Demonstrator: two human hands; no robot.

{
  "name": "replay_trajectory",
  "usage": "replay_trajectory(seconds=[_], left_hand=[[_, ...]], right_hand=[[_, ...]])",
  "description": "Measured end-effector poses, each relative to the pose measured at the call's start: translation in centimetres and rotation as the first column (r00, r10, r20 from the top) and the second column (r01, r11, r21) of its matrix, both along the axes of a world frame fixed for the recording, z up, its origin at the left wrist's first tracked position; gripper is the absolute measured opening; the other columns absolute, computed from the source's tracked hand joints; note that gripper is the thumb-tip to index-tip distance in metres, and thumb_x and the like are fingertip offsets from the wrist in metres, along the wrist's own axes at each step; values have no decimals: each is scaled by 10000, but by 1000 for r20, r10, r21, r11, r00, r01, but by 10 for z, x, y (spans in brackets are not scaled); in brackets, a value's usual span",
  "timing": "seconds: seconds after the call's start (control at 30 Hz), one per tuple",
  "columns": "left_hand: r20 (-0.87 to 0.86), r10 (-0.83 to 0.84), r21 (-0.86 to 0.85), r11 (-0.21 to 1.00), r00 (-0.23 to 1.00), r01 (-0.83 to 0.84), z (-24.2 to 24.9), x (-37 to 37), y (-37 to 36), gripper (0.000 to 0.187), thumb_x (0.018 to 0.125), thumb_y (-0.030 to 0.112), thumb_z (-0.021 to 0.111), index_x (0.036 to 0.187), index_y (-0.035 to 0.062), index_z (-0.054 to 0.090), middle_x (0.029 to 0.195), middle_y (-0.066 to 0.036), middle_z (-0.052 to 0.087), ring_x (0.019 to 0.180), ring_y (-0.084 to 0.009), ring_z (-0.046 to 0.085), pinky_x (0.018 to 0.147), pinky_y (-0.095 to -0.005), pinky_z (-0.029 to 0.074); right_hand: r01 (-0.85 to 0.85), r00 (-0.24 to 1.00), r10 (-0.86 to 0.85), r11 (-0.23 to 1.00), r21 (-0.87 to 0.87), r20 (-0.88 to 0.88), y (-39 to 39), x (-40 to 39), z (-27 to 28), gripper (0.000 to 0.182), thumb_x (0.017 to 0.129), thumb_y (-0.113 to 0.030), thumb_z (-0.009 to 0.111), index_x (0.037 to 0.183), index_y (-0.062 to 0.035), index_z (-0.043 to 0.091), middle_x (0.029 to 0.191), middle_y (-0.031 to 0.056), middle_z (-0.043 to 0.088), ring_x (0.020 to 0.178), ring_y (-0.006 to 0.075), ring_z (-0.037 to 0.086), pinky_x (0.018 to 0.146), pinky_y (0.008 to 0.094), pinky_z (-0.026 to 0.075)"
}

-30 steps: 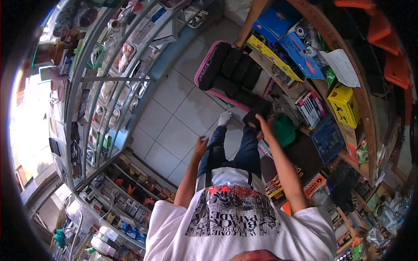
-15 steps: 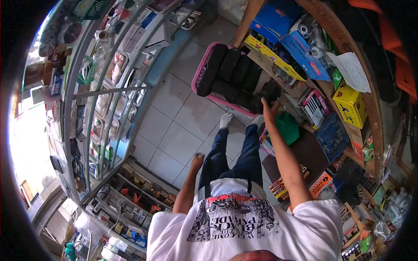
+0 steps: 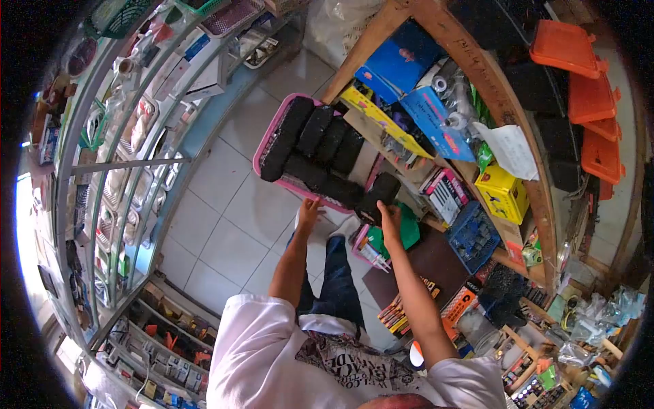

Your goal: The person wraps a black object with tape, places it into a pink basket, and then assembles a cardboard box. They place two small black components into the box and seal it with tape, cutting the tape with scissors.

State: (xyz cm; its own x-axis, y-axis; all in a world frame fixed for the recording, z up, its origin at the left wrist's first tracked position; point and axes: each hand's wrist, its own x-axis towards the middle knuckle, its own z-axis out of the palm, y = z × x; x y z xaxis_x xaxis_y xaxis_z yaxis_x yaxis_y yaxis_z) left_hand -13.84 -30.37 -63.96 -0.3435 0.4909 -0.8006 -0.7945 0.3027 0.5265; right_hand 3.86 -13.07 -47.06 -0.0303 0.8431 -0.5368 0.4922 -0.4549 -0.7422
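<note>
Crowding pink basket: wooden shelf, green item.

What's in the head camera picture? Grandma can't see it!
A person's right hand holds a dark block near a pink bin of similar blocks; the left hand is by its edge. Packed shelves flank a tiled floor.

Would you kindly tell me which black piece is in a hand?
The rightmost black piece, in the right hand; the others lie in the pink bin.
</note>
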Motion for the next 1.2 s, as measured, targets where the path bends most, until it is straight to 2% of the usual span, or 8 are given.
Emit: replay_trajectory(seconds=[0.7,0.83,0.9,0.97,1.07,1.1,1.17,1.2], left_hand=[[-127,-249,-59,968,960,243,-5,-10,-97,468,976,458,678,1188,62,548,1021,-103,679,941,-227,676,722,-362,518],[-288,-544,-349,826,788,442,-103,23,-180,595,858,485,708,1192,-1,624,1098,-286,707,1094,-435,676,904,-478,533],[-402,-619,-332,785,674,523,-66,19,-210,213,967,243,628,1034,43,601,824,-70,656,780,-246,670,652,-380,538],[-358,-931,-631,189,-67,752,-58,11,-229,306,974,346,518,1015,94,687,776,-173,675,787,-361,692,687,-429,566],[-200,-910,-569,409,362,713,-14,5,-229,566,822,492,662,867,-69,726,956,-296,722,931,-433,724,829,-509,559],[-393,-919,-458,220,26,861,-14,-7,-224,567,818,509,671,837,-55,728,873,-256,737,791,-384,733,781,-485,572],[-324,-941,-379,224,98,898,-1,-14,-202,547,848,489,674,851,-54,736,776,-209,732,684,-296,715,693,-435,576],[-346,-936,-371,195,60,908,3,-17,-190,456,848,414,689,893,-39,720,796,-205,733,708,-320,720,683,-438,581]], right_hand=[[-364,915,249,848,386,316,-16,-98,-22,720,847,-519,765,1335,-45,529,1290,238,586,1273,441,492,1079,524,384],[-480,859,373,823,304,350,-46,-35,-38,774,862,-452,749,1412,5,453,1356,314,536,1257,501,483,1060,546,397],[-569,777,409,782,254,478,-80,28,-92,681,871,-373,768,1382,-12,499,1301,259,593,1243,450,544,1063,500,425],[-603,770,564,796,52,298,-99,89,-96,658,842,-486,758,1296,-57,549,1273,277,621,1191,432,602,965,530,487],[-538,830,551,832,-138,87,-133,174,-100,450,866,-389,743,1156,-62,637,1077,142,701,988,285,669,824,411,523],[-475,833,521,846,-244,186,-142,189,-80,387,875,-371,754,1059,-42,665,983,109,701,915,238,654,795,402,519],[-562,825,509,787,255,246,-178,245,-82,298,900,-322,749,930,-27,711,830,64,689,802,180,629,729,394,512],[-426,889,425,904,-29,168,-185,250,-55,234,902,-266,725,972,-43,718,852,77,689,838,195,645,747,399,517]])
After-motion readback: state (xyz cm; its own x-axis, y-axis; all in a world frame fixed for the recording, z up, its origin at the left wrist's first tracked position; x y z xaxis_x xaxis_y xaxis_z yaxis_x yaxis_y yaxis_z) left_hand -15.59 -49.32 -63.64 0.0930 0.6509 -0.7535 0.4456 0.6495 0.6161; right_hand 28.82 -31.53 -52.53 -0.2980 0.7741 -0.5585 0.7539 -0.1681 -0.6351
